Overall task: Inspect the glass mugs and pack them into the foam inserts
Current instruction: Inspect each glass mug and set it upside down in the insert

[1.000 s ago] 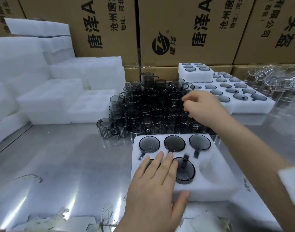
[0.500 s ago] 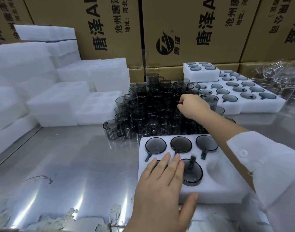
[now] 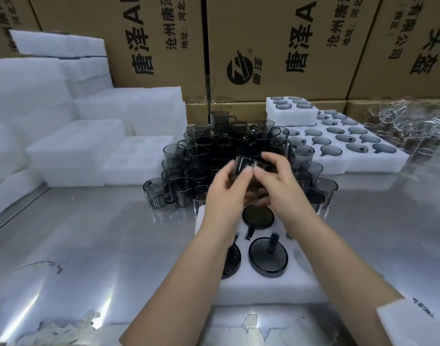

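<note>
Your left hand (image 3: 226, 196) and right hand (image 3: 282, 188) meet at centre, fingers and thumbs curled round one blurred glass mug (image 3: 247, 164). Your left forearm (image 3: 179, 283) enters from 6 o'clock and your right forearm (image 3: 338, 265) from 5 o'clock.

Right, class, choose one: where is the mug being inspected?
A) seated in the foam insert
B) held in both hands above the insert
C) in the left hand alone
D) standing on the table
B: the left hand and right hand both grip the glass mug above the foam insert.

head-worn view, angled down, close over table (image 3: 89, 245)
</note>
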